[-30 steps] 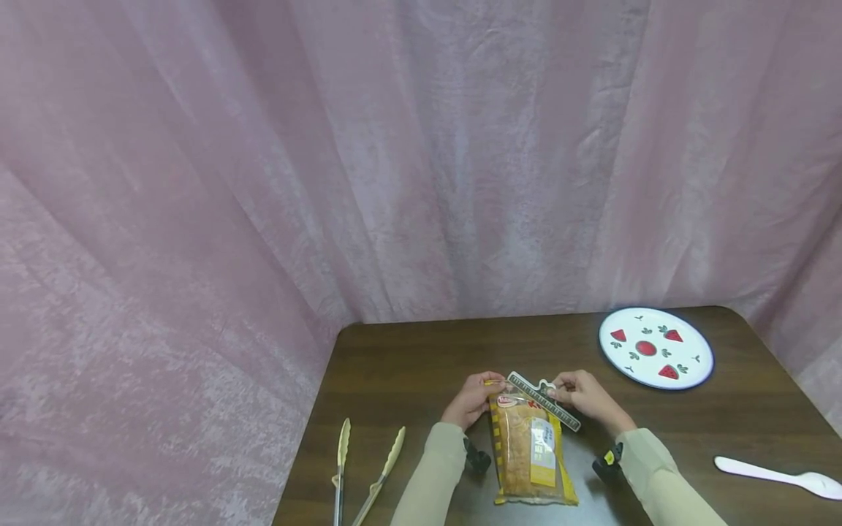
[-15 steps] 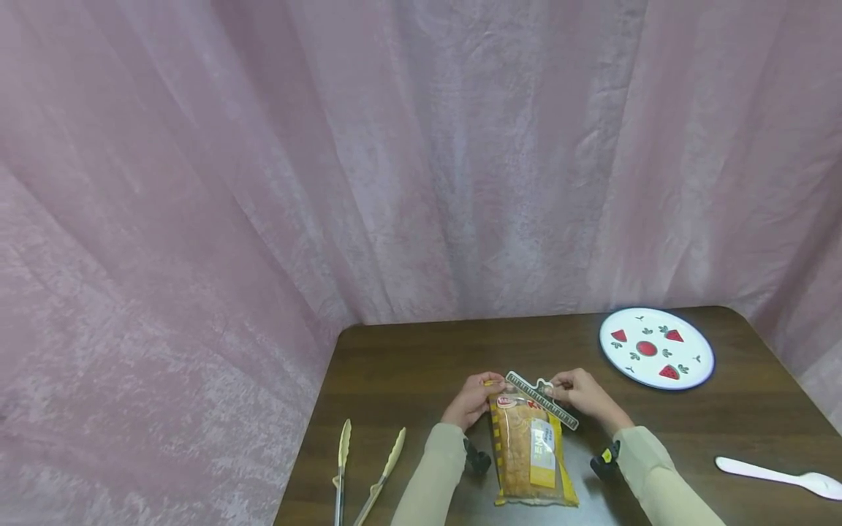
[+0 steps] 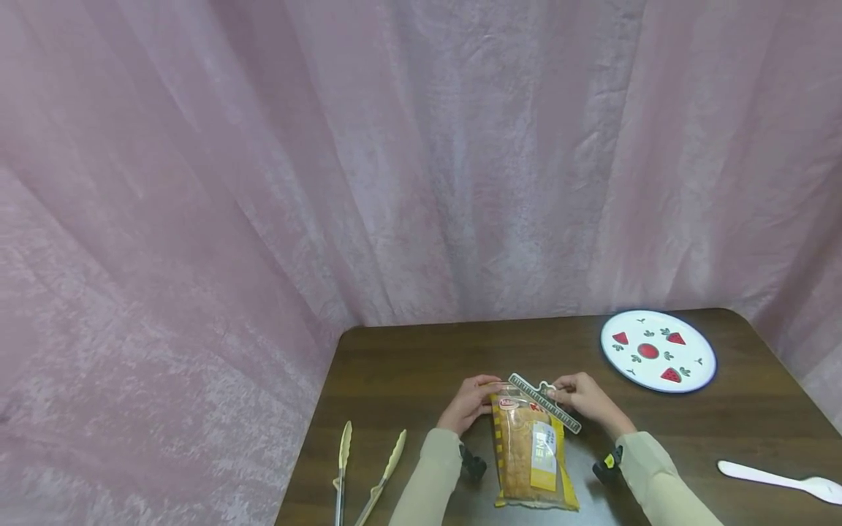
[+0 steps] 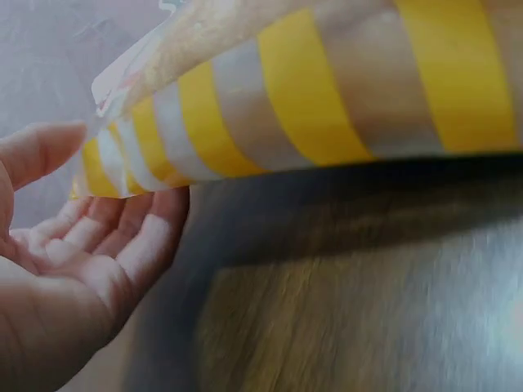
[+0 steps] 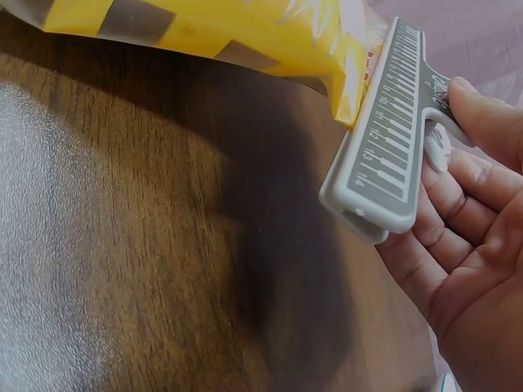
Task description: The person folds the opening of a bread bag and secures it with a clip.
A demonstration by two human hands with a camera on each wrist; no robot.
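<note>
A clear and yellow plastic bag [image 3: 518,453] of bread lies in the middle of the table, its top end away from me. At its top left corner is my left hand [image 3: 467,403]. In the left wrist view, the fingers of the left hand [image 4: 106,253] lie under the bag's yellow-striped edge [image 4: 286,90], with the thumb just off the corner. My right hand [image 3: 588,403] pinches the handle of a long grey-and-white ruler clip [image 3: 544,404]. The clip sits slantwise over the bag's top right corner. In the right wrist view, the two plates of the clip [image 5: 384,131] show a narrow gap.
Tongs [image 3: 389,467] with cream tips lie spread at the left of the brown table [image 3: 408,365]. A white plate [image 3: 687,358] with watermelon pictures stands at the back right. Towards the right edge lies a white spoon [image 3: 766,477]. A pink curtain [image 3: 421,161] hangs behind.
My left hand has loosened from the bag's top left corner and shifted slightly left. The right hand and the clip stay nearly where they were.
</note>
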